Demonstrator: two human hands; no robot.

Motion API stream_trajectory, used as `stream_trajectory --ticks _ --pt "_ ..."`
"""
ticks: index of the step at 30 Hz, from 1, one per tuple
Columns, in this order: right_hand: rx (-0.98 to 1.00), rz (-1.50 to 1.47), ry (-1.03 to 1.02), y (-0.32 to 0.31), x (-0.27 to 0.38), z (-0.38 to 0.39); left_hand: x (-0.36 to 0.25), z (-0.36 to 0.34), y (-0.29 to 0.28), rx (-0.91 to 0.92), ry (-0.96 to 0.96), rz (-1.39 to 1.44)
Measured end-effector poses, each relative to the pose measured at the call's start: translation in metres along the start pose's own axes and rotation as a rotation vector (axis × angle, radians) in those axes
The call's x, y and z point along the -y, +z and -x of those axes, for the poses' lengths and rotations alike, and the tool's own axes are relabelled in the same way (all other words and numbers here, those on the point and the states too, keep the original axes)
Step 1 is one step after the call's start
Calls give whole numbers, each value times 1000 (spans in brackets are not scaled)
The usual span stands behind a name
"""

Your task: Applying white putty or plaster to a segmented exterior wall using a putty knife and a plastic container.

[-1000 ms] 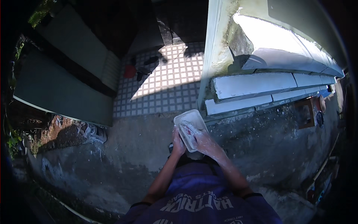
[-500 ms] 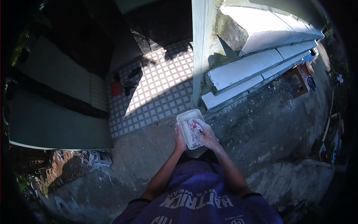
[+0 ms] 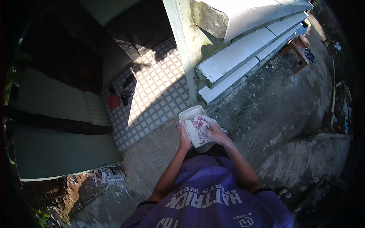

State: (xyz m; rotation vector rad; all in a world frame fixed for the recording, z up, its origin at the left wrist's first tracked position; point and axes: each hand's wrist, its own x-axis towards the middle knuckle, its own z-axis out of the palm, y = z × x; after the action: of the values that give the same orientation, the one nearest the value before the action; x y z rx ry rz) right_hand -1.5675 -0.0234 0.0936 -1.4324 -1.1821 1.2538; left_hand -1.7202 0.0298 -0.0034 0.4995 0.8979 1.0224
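Note:
In front of my body I hold a shallow white rectangular tub [image 3: 192,111], its walls smeared with white. My left hand [image 3: 184,136] grips its left side, with the fingers going underneath. On the right, my right hand [image 3: 215,133] has its fingers closed on a crumpled red piece [image 3: 201,123] coated in white, lying over the tub's right side; it looks like a cloth or wrapper, but I cannot tell which. White residue covers both hands and spots the right forearm.
White-topped concrete ledges [image 3: 237,55] run from the wall corner to the upper right. Checkered tiles [image 3: 152,85] lie ahead, with footwear and a red object [image 3: 113,101] on them. A wooden frame [image 3: 295,57] stands far right. A white sack [image 3: 113,174] lies low left on rough ground.
My view has turned, so the ledges and tiled floor sit further left and the panel at left lower. The tub stays in both hands; my right hand has shifted slightly right.

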Motion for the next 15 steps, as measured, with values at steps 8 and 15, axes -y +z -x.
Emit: stream_trajectory --ticks 8,15 --pt "50 -108 35 -36 -1 -2 26 -25 1 54 -59 13" --pt "70 -226 205 -82 17 4 40 -21 22 -51 202 50"
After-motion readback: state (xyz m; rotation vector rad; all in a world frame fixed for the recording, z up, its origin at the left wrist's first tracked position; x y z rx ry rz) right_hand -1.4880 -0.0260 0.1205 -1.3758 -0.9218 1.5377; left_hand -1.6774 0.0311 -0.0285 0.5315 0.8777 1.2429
